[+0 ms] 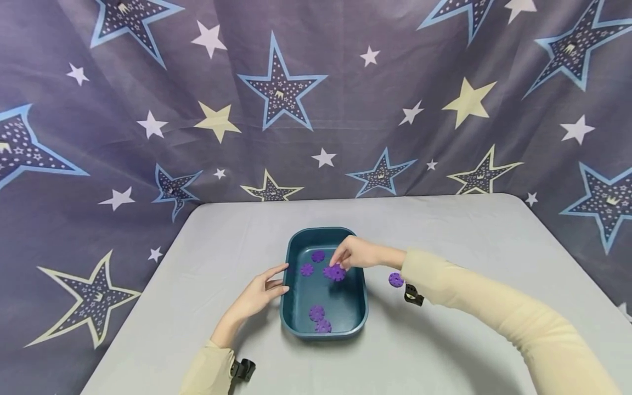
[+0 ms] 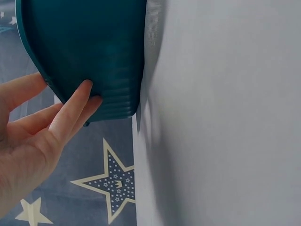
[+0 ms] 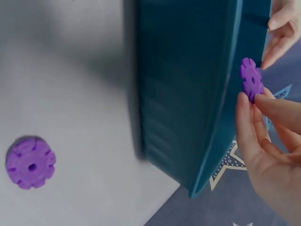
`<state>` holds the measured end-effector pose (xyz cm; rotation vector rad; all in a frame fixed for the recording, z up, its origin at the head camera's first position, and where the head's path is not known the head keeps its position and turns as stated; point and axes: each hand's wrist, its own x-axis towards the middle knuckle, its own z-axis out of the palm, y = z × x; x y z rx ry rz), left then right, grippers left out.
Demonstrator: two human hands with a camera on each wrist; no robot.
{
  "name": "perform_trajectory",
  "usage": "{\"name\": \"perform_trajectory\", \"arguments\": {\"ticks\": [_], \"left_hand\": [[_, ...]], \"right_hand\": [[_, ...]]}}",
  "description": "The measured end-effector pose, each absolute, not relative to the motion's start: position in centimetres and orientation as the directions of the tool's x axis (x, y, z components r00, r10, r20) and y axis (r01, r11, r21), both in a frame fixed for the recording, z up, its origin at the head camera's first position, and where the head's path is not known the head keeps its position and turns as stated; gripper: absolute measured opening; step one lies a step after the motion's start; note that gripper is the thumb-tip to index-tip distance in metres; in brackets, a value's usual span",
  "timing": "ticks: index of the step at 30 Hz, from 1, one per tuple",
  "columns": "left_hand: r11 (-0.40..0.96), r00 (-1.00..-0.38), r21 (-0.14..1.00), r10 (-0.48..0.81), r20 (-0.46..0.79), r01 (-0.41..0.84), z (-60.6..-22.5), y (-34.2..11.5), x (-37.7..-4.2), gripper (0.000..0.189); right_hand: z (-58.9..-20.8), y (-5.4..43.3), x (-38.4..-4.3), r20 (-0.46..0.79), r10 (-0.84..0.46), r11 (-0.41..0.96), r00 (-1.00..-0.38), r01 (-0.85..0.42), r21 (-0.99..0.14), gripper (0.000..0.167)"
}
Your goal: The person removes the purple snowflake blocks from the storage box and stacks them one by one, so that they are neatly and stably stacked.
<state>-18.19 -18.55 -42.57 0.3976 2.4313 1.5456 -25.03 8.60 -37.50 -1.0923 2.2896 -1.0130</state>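
Observation:
A teal bin (image 1: 306,293) stands on the table with several purple notched discs (image 1: 307,269) on its floor, in a far and a near group. Above the far group, my right hand (image 1: 359,252) pinches a purple notched disc (image 3: 248,77) by its edge between thumb and fingertips. My left hand (image 1: 258,293) is at the bin's left side; the left wrist view shows its extended fingers (image 2: 70,113) against the outer wall and one digit at the rim. Another purple disc (image 3: 30,162) lies flat on the table right of the bin, near the right sleeve.
A pale cloth covers the table (image 1: 222,247). Behind and beside it hangs a dark curtain (image 1: 345,115) printed with stars. Black straps (image 1: 413,295) are at both wrists.

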Motion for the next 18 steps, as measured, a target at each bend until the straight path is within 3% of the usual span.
{"name": "perform_trajectory", "arguments": {"ticks": [18], "left_hand": [[0.411,-0.933,0.906,0.355,-0.052,0.106,-42.7,-18.7,-18.6,0.054]], "right_hand": [[-37.7,13.5,-24.3,-0.001,-0.673,0.394,-0.74,-0.357,-0.847,0.021]]}}
